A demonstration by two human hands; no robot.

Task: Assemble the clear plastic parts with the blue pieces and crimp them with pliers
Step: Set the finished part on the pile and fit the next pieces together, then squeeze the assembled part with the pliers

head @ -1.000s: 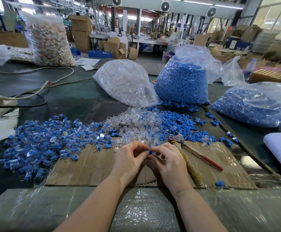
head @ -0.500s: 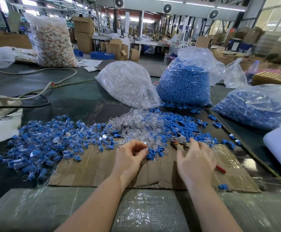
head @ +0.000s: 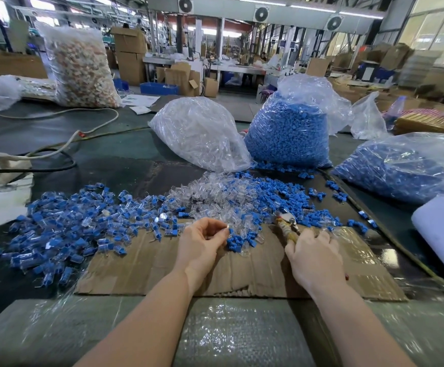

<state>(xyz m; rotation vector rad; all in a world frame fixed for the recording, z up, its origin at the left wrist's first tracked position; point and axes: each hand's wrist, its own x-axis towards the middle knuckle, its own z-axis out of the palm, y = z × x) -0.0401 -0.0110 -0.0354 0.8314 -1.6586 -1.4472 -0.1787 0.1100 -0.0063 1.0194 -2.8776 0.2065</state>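
My left hand (head: 202,242) pinches a small clear plastic part with a blue piece (head: 226,230) over the cardboard sheet (head: 141,263). My right hand (head: 313,255) lies over the handles of the pliers (head: 287,221), fingers curled round them; the metal jaws stick out toward the far side. A heap of loose clear parts (head: 210,197) and loose blue pieces (head: 279,197) lies just beyond both hands. A wide pile of assembled blue-and-clear parts (head: 75,229) spreads to the left.
A bag of clear parts (head: 202,133) and two bags of blue pieces (head: 289,133) (head: 406,168) stand behind the heaps. Cables (head: 57,152) run at the left. A white roll (head: 443,229) lies at the right edge. Bubble wrap (head: 231,335) covers the near table.
My hands have parted. The right one moved right onto the pliers and closed round the handles. The left one stayed put, holding the small part.
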